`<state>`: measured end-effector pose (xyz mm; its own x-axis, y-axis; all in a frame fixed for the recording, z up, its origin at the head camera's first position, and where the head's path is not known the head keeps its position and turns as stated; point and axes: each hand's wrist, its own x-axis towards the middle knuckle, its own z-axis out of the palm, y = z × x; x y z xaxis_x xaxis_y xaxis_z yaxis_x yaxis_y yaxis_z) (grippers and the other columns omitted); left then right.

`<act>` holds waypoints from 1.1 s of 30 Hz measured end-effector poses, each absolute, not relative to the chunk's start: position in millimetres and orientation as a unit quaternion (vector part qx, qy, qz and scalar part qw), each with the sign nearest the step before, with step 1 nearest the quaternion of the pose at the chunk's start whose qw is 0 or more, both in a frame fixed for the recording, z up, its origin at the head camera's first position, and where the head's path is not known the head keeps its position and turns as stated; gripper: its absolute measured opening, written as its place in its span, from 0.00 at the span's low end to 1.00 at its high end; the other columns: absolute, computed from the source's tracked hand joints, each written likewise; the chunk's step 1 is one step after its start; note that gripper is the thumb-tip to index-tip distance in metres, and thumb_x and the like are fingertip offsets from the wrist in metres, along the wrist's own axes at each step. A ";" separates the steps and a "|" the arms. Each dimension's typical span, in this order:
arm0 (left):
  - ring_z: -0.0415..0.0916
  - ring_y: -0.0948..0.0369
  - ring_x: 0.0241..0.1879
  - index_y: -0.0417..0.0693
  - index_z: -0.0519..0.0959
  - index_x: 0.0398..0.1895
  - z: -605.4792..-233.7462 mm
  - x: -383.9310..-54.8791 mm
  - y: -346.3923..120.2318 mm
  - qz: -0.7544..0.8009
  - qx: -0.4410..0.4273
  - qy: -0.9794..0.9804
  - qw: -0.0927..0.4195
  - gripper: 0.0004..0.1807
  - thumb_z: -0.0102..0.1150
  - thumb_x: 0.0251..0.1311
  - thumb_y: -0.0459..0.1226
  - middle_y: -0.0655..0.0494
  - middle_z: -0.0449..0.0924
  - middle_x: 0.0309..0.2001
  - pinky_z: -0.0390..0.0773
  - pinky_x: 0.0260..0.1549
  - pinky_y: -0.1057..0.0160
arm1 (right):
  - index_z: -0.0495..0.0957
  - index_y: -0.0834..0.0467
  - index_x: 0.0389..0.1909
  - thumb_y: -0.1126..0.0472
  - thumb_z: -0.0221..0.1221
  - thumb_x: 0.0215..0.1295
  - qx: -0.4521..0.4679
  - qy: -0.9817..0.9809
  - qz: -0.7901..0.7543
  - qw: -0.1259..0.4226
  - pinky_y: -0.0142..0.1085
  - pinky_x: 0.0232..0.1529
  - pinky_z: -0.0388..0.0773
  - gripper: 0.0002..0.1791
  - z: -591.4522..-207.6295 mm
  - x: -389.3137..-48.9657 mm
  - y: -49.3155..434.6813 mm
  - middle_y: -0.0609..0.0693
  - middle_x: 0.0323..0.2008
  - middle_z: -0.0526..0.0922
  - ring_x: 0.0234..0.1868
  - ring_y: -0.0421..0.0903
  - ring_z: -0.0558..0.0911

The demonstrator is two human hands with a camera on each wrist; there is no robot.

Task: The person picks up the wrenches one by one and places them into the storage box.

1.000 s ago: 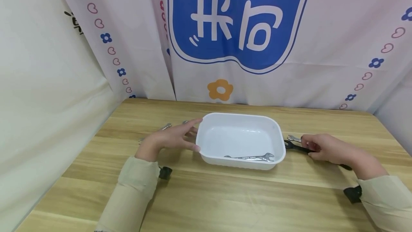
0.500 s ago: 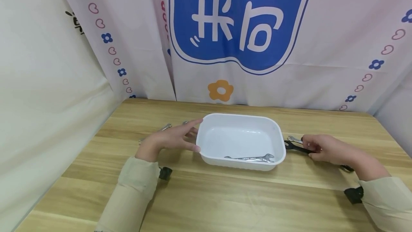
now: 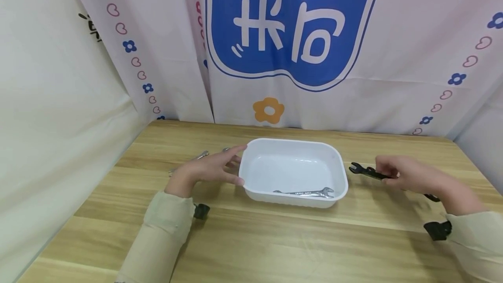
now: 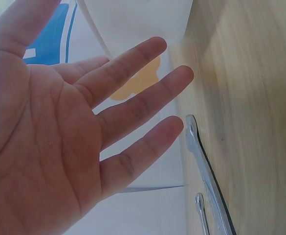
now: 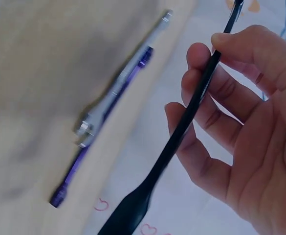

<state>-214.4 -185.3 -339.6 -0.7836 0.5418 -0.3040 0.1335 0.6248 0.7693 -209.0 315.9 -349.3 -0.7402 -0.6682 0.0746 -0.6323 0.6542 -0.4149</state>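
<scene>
My right hand pinches a black wrench between thumb and fingers. In the right wrist view the black wrench slants past the curled fingers, off the tabletop. A white plastic tray stands mid-table, with a silver wrench lying along its near side. My left hand spreads around the tray's left end, thumb and forefinger at the rim. Its fingers look straight and hold nothing in the left wrist view, where the hand shows palm on.
Silver wrenches lie on the table by my left hand. Below my right hand rest a silver wrench and a slim purple tool, side by side. A printed cloth hangs behind the table.
The black wrench has come up off the table in my right hand, which has shifted slightly right and away from me. My left hand and the tray have stayed put.
</scene>
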 end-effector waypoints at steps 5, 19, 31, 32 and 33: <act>0.66 0.48 0.71 0.62 0.43 0.81 -337.9 -214.2 -185.7 0.380 0.196 0.866 0.260 0.57 0.72 0.55 0.48 0.50 0.70 0.70 0.68 0.67 0.41 | 0.69 0.51 0.30 0.76 0.64 0.53 -0.336 0.918 -0.208 0.041 0.27 0.25 0.65 0.18 -338.0 -208.3 319.1 0.36 0.22 0.70 0.26 0.28 0.67; 0.66 0.47 0.70 0.60 0.43 0.81 -339.8 -211.7 -187.6 0.388 0.196 0.862 0.263 0.58 0.73 0.55 0.47 0.48 0.70 0.70 0.70 0.66 0.43 | 0.70 0.51 0.30 0.74 0.64 0.56 -0.301 0.931 -0.198 0.051 0.29 0.27 0.66 0.17 -324.8 -207.1 302.6 0.39 0.23 0.69 0.26 0.31 0.68; 0.65 0.47 0.71 0.62 0.42 0.81 -339.7 -214.6 -185.5 0.387 0.200 0.861 0.262 0.58 0.72 0.55 0.48 0.49 0.69 0.70 0.70 0.66 0.42 | 0.71 0.51 0.30 0.73 0.64 0.56 -0.308 0.929 -0.200 0.044 0.29 0.28 0.68 0.15 -310.2 -211.8 282.4 0.40 0.24 0.70 0.28 0.33 0.69; 0.65 0.47 0.71 0.62 0.42 0.81 -340.1 -214.8 -185.5 0.386 0.199 0.861 0.263 0.58 0.72 0.55 0.48 0.49 0.69 0.70 0.70 0.66 0.42 | 0.71 0.51 0.30 0.73 0.65 0.56 -0.307 0.929 -0.200 0.045 0.29 0.28 0.68 0.15 -309.2 -211.8 280.2 0.40 0.24 0.71 0.28 0.34 0.70; 0.65 0.47 0.71 0.62 0.42 0.81 -340.2 -214.8 -185.4 0.385 0.199 0.862 0.263 0.58 0.72 0.55 0.48 0.50 0.69 0.70 0.70 0.66 0.43 | 0.72 0.52 0.31 0.73 0.64 0.57 -0.304 0.931 -0.196 0.048 0.30 0.29 0.68 0.14 -308.0 -211.7 277.9 0.40 0.24 0.71 0.28 0.34 0.70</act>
<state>-214.8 -185.4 -340.2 -0.7823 0.5453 -0.3011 0.1403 0.6252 0.7677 -211.7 277.9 -308.0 -0.8108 -0.5846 0.0291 -0.5466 0.7384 -0.3950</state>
